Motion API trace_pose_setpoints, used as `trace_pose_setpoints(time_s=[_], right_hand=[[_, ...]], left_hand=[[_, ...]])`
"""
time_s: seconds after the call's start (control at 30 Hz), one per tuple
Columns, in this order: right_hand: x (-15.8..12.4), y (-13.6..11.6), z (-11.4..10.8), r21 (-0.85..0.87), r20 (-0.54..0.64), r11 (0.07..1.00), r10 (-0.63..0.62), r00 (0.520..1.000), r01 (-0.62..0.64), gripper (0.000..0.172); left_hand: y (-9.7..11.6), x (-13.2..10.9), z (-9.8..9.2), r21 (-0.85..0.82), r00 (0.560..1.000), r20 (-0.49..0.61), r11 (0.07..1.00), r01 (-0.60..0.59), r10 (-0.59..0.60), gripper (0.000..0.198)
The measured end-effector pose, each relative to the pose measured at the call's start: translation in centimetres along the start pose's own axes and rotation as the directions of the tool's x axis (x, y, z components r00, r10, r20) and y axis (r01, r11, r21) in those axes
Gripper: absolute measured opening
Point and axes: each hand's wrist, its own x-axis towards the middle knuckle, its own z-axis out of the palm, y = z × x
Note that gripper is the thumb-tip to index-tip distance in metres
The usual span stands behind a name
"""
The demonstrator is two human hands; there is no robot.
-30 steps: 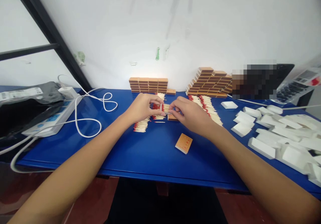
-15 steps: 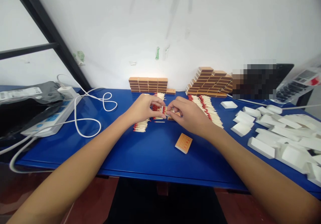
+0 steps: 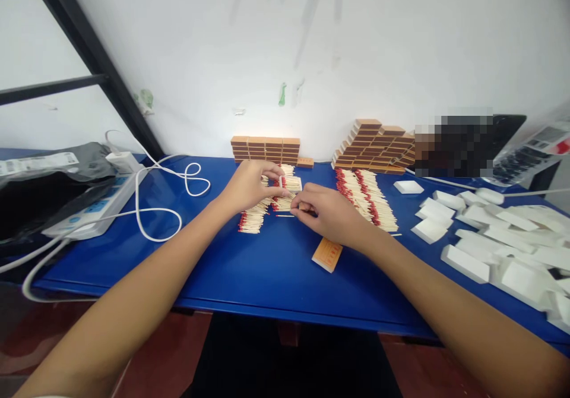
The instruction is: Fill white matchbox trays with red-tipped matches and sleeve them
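Observation:
My left hand (image 3: 250,189) grips a small white matchbox tray (image 3: 297,181) by its near left end, thumb below and fingers above. Matches (image 3: 290,184) lie inside the tray. Close by on the right, my right hand (image 3: 327,212) is closed in a pinch just below the tray; what its fingertips hold is too small to make out. Under and beside my left hand lies a pile of red-tipped matches (image 3: 252,218). Nearer the front edge, a closed orange matchbox (image 3: 328,254) rests flat, partly behind my right wrist.
Stacked matchboxes (image 3: 266,149) stand against the wall, with a larger stack (image 3: 374,148) to the right. Rows of matches (image 3: 367,199) lie before it. White empty trays (image 3: 503,249) heap at the right. A power strip (image 3: 93,205) and white cables (image 3: 136,208) occupy the left.
My right hand has drawn slightly down from the tray. My left hand has shifted a little left with the tray, and more of the matches inside now shows.

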Motion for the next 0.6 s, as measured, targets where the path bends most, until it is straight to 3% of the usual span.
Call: trace_pose_setpoints(time_s=[0.13, 0.43, 0.6], right_hand=[[-0.08, -0.07, 0.77, -0.046, 0.096, 0.999, 0.006, 0.995, -0.002, 0.014], [-0.01, -0.17, 0.95, -0.081, 0.086, 0.997, 0.001, 0.996, 0.006, 0.016], [0.04, -0.20, 0.92, -0.050, 0.094, 0.999, -0.009, 0.996, 0.014, 0.009]], left_hand=[[-0.19, -0.06, 0.25, 0.017, 1.000, 0.011, 1.000, -0.015, 0.015, 0.033], [-0.11, -0.09, 0.54, 0.002, 0.999, 0.029, 0.999, -0.041, 0.041, 0.031], [-0.32, -0.04, 0.58, 0.010, 0.999, 0.033, 1.000, -0.029, 0.028, 0.031]])
